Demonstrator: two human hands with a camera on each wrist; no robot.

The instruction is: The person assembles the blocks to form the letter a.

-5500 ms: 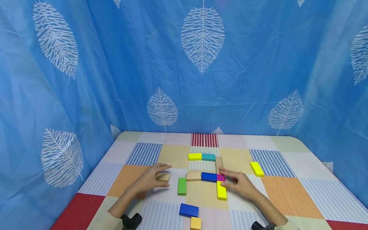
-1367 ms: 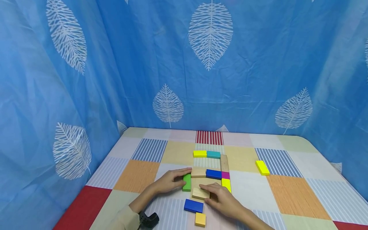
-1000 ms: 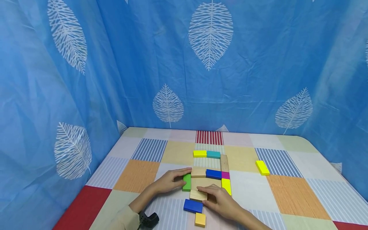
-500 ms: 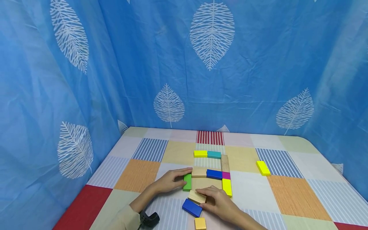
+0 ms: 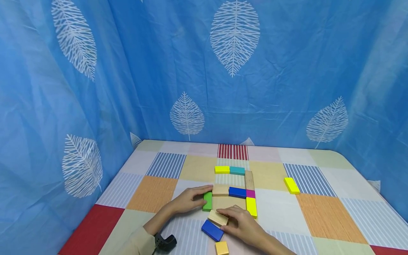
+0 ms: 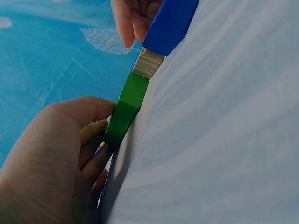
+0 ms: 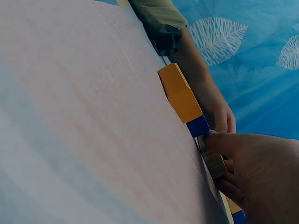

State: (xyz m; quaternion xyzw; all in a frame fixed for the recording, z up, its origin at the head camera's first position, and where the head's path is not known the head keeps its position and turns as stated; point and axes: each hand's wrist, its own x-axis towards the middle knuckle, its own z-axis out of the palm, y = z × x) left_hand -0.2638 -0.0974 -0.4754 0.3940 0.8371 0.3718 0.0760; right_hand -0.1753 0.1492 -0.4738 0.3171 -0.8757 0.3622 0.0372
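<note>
The landmark is a green rectangular wooden block (image 5: 207, 201) lying flat on the patchwork cloth (image 5: 271, 219). The left hand (image 5: 190, 200) rests at its left side, fingers loosely extended, the thumb touching that side and the index finger reaching past the far end.

To the near right of the green block, the right hand (image 5: 241, 221) pinches a pale, unpainted wooden block (image 5: 218, 217) narrowly between thumb and fingers; this block lies at a slant, one corner near the green block's near end. On the near side of the green block, a royal-blue rectangular block (image 5: 212, 230) slants alongside the pinched one, and a small orange-yellow block (image 5: 222, 248) sits farther toward the person.

From the green block's far right corner, a row runs rightward: a light tan wooden block (image 5: 220, 190), a second blue block (image 5: 237, 192) and a small magenta block (image 5: 250, 193). Right of the green block, across a tan cloth patch, a bright yellow block (image 5: 251, 208) extends nearward from the magenta one. Beyond the green block, to the far right, stand a brownish wooden block (image 5: 249, 180), a teal block (image 5: 237, 171) and a lemon-yellow block (image 5: 222, 170). Well apart to its right lies a lone yellow block (image 5: 291, 185).
</note>
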